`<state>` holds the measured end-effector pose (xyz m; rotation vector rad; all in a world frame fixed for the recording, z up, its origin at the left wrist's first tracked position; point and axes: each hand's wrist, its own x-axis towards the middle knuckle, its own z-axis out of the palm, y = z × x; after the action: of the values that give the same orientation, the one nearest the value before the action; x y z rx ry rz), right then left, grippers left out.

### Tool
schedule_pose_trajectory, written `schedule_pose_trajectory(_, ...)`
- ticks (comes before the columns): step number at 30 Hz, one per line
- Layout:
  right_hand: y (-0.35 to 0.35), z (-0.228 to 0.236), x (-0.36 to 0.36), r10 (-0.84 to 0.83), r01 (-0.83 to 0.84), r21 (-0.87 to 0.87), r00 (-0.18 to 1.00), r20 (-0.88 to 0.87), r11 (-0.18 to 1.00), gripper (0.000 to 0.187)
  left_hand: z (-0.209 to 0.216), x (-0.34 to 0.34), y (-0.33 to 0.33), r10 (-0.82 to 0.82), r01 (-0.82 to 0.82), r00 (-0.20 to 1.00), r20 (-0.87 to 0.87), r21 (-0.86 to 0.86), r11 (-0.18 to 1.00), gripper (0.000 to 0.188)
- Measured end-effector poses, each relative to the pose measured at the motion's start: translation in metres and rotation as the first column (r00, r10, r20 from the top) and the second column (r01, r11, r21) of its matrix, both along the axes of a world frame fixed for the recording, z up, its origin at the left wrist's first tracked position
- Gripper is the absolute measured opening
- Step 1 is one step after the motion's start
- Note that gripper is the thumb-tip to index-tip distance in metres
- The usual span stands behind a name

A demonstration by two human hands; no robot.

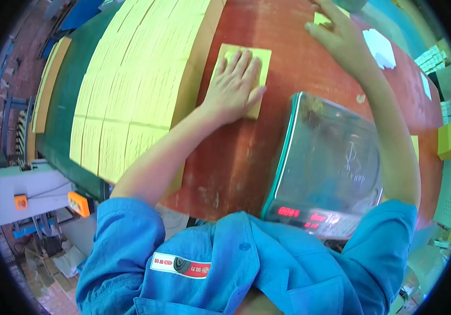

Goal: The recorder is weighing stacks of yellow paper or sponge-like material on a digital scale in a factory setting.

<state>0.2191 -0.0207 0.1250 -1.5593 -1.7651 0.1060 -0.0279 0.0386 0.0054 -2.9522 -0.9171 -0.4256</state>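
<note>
My left hand [233, 92] lies flat, fingers spread, on a small yellow paper piece or pad [264, 59] on the red-brown tabletop. Just left of it, a large block of yellow paper stacks [131, 79] stands in close rows with a thick tan side. Over at the upper right, my right hand [341, 42] reaches to the far part of the table, thumb apart from the fingers. Yellow paper [321, 19] shows beside its thumb; some fingertips are cut off by the picture's top edge.
A weighing scale [330, 152] with red lit digits stands between my arms. White paper [379, 48] lies at the far right, with bundled stacks [431, 59] beyond. A yellow box [448, 139] sits at the right rim. Orange switch boxes [78, 203] are at the lower left.
</note>
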Motion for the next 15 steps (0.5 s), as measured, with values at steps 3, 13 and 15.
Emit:
schedule_pose_trajectory(3, -0.114, 0.027, -0.076, 0.307, -0.382, -0.134, 0.871, -0.383, 0.915, 0.057, 0.015, -0.053, -0.082, -0.052, 0.053, 0.999, 0.012, -0.136, 0.989, 0.067)
schedule_pose_trajectory(13, -0.374, -0.176, -0.258, -0.678, -0.779, -0.367, -0.099, -0.728, 0.508, 0.035, 0.043, -0.187, -0.267, -0.083, 0.075, 0.996, -0.015, -0.293, 0.953, 0.066)
schedule_pose_trajectory(15, -0.381, -0.201, -0.287, -0.553, -0.642, -0.272, -0.287, -0.782, 0.717, 0.045, 0.042, -0.197, -0.285, -0.049, 0.056, 0.998, 0.03, -0.282, 0.958, 0.064)
